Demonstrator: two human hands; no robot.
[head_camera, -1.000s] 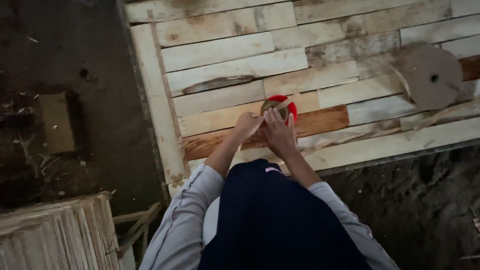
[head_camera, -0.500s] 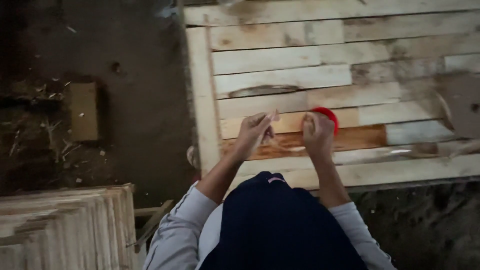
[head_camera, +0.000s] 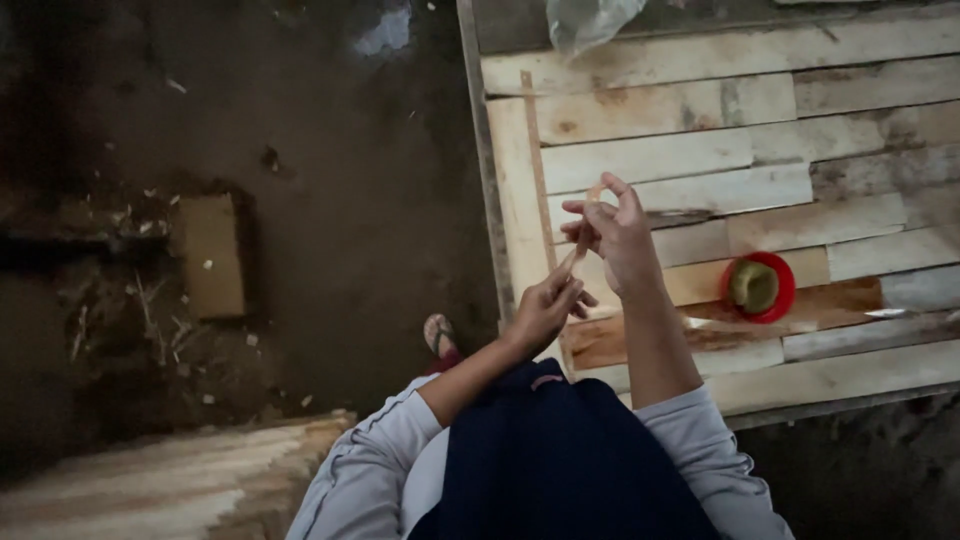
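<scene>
While both hands pinch it, thin strip (head_camera: 580, 240) runs diagonally upward.

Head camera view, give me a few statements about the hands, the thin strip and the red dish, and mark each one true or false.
1. Both hands hold a thin strip between them. True.
2. The red dish is in the right hand. False: it sits on the plank table, apart from both hands.
3. The left hand is lower in the view than the right. True.
4. The red dish is empty. False: something rounded and greenish sits in it.
5. A stack of pale wooden slats lies at lower left. True.
</scene>
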